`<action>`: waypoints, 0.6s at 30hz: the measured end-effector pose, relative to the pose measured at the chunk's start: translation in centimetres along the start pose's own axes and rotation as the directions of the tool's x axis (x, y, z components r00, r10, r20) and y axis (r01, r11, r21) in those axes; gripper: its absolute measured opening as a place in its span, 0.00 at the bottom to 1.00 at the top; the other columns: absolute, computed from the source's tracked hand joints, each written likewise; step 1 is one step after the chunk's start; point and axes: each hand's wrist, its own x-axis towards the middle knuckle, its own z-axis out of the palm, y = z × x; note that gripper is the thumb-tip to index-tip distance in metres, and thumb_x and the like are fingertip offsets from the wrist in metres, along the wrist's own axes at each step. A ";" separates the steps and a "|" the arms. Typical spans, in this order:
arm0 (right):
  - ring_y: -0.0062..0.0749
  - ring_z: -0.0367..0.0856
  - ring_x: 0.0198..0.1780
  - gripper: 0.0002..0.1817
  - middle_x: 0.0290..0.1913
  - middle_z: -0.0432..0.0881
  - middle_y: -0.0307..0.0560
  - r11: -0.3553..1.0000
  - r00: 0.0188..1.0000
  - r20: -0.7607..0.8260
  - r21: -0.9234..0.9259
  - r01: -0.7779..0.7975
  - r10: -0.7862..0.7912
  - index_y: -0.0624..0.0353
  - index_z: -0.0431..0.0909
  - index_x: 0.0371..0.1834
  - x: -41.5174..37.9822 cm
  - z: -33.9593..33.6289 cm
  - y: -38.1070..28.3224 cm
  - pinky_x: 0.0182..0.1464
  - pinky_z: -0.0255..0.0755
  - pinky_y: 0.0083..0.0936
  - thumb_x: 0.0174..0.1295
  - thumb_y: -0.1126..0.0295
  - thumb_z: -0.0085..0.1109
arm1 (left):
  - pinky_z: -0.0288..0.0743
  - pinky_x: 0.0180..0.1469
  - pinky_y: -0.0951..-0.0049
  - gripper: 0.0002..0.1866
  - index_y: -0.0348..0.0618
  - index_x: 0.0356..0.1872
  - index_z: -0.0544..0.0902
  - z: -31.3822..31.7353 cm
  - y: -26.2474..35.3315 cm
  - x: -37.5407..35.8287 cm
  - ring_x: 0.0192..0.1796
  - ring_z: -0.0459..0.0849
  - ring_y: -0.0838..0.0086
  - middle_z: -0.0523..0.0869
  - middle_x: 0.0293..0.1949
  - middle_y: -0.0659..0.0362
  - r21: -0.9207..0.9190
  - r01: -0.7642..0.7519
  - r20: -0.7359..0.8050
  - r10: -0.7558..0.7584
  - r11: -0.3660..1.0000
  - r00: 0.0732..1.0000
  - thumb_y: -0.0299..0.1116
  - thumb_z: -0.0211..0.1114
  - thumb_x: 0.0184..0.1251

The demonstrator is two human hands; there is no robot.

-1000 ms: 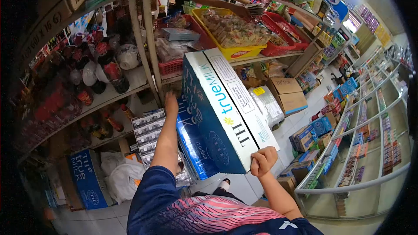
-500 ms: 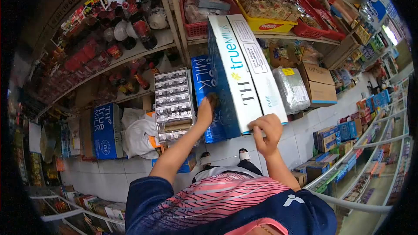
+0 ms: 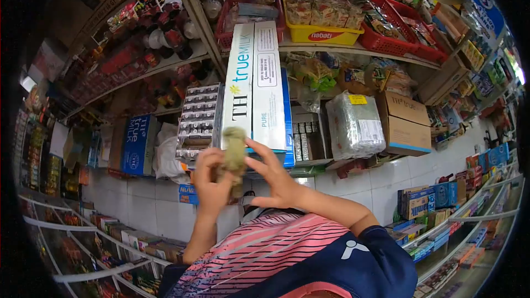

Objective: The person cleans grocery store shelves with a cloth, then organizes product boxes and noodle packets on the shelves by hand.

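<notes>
My left hand (image 3: 210, 182) is closed around a blurred olive-green object (image 3: 235, 152), held upright in front of my body; motion hides what kind of thing it is. Close to its right side is my right hand (image 3: 279, 182), fingers spread apart and holding nothing. Just beyond both hands stands a tall TH true MILK carton (image 3: 269, 107), its white top facing up and a blue side showing at the right. Left of the carton sits an open pack of small milk boxes (image 3: 199, 111), several rows of them, with a brown gap near the front.
A plastic-wrapped bundle (image 3: 355, 124) and a brown carton (image 3: 406, 124) stand to the right. Above are a yellow basket (image 3: 323, 35) and red baskets (image 3: 390, 41) on a shelf, where another person's hands reach in. A blue milk carton (image 3: 138, 144) stands left. Glass cases flank me.
The big milk carton has shifted left and now covers the spot of the blue carton beside it. My right hand has left its front edge. Both hands have come together around the olive-green object.
</notes>
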 end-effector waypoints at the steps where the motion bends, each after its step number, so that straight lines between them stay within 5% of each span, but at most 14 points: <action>1: 0.50 0.66 0.54 0.28 0.53 0.67 0.57 1.000 1.000 -0.004 0.012 0.006 -0.006 0.59 0.66 0.53 0.0 -0.1 0.1 0.56 0.58 0.38 0.48 0.62 0.59 | 0.69 0.43 0.73 0.10 0.37 0.32 0.74 1.5 0.8 -0.3 0.40 0.75 0.70 0.76 0.34 0.55 0.099 -0.039 0.102 0.028 0.994 0.994 0.18 0.62 0.46; 2: 0.50 0.66 0.54 0.27 0.54 0.66 0.58 0.999 0.996 -0.080 -0.012 0.038 -0.039 0.59 0.64 0.54 -0.1 -0.2 0.3 0.55 0.59 0.38 0.49 0.64 0.58 | 0.69 0.44 0.72 0.07 0.37 0.34 0.75 2.9 1.5 -0.9 0.40 0.76 0.66 0.77 0.36 0.53 0.028 0.064 0.164 -0.068 0.998 0.984 0.27 0.60 0.55; 4: 0.50 0.66 0.53 0.27 0.54 0.65 0.59 0.997 0.984 -0.165 -0.040 0.067 -0.072 0.59 0.63 0.55 -0.8 -1.1 1.1 0.55 0.59 0.38 0.50 0.66 0.58 | 0.68 0.48 0.68 0.12 0.36 0.36 0.77 3.9 2.2 -0.2 0.44 0.77 0.61 0.79 0.39 0.51 0.009 -0.139 0.326 0.128 0.990 0.937 0.36 0.54 0.63; 6: 0.47 0.66 0.52 0.24 0.52 0.66 0.58 0.985 0.881 -0.458 0.166 -0.049 0.121 0.60 0.64 0.53 -1.4 -2.0 2.6 0.55 0.59 0.36 0.51 0.73 0.55 | 0.66 0.50 0.66 0.14 0.36 0.36 0.78 4.6 2.6 1.2 0.45 0.76 0.60 0.79 0.40 0.51 0.041 -0.250 0.358 0.219 0.967 0.908 0.38 0.51 0.64; 8: 0.45 0.66 0.50 0.22 0.50 0.66 0.57 0.981 0.804 -0.562 0.124 -0.152 0.196 0.60 0.64 0.53 -2.0 -2.5 5.1 0.55 0.59 0.33 0.53 0.78 0.50 | 0.63 0.54 0.61 0.13 0.38 0.37 0.79 4.7 2.1 2.4 0.49 0.75 0.56 0.80 0.41 0.50 0.191 -0.394 0.344 0.314 0.899 0.885 0.36 0.50 0.63; 10: 0.45 0.65 0.52 0.22 0.50 0.65 0.56 0.966 0.864 -0.452 -0.018 -0.257 0.221 0.61 0.63 0.55 -2.0 -2.7 7.2 0.56 0.57 0.33 0.56 0.73 0.49 | 0.65 0.53 0.63 0.11 0.39 0.35 0.80 5.3 0.1 3.6 0.49 0.76 0.57 0.81 0.41 0.51 0.425 -0.434 0.267 0.348 0.794 0.899 0.34 0.53 0.59; 13: 0.46 0.62 0.55 0.22 0.52 0.64 0.56 0.959 0.817 -0.519 0.022 -0.281 0.252 0.62 0.63 0.56 -4.9 -0.8 12.2 0.58 0.55 0.34 0.58 0.68 0.47 | 0.70 0.49 0.65 0.09 0.40 0.33 0.80 6.4 -3.4 3.8 0.46 0.78 0.58 0.81 0.40 0.52 0.615 -0.493 0.332 0.365 0.615 0.870 0.32 0.55 0.55; 14: 0.46 0.62 0.55 0.22 0.52 0.64 0.56 0.962 0.816 -0.525 0.022 -0.272 0.243 0.62 0.63 0.56 -6.2 -0.2 14.6 0.58 0.55 0.34 0.58 0.68 0.47 | 0.73 0.43 0.67 0.07 0.41 0.29 0.80 6.9 -3.5 3.9 0.41 0.80 0.59 0.82 0.37 0.53 0.579 -0.559 0.305 0.478 0.594 0.823 0.31 0.57 0.53; 16: 0.47 0.61 0.57 0.23 0.54 0.63 0.57 0.819 0.683 -0.531 0.036 -0.572 0.501 0.64 0.63 0.57 -9.1 0.6 18.7 0.60 0.53 0.34 0.58 0.66 0.46 | 0.74 0.40 0.67 0.06 0.41 0.27 0.80 7.2 -3.5 4.1 0.38 0.81 0.60 0.83 0.35 0.54 0.560 -0.557 0.264 0.505 0.614 0.822 0.30 0.58 0.51; 18: 0.46 0.59 0.59 0.23 0.57 0.62 0.57 0.741 0.633 -0.446 0.111 -0.662 0.633 0.64 0.63 0.57 -11.2 0.4 19.2 0.62 0.50 0.33 0.59 0.66 0.46 | 0.74 0.40 0.67 0.06 0.41 0.26 0.80 7.2 -3.4 4.0 0.37 0.81 0.60 0.83 0.34 0.54 0.562 -0.560 0.277 0.499 0.609 0.821 0.30 0.58 0.51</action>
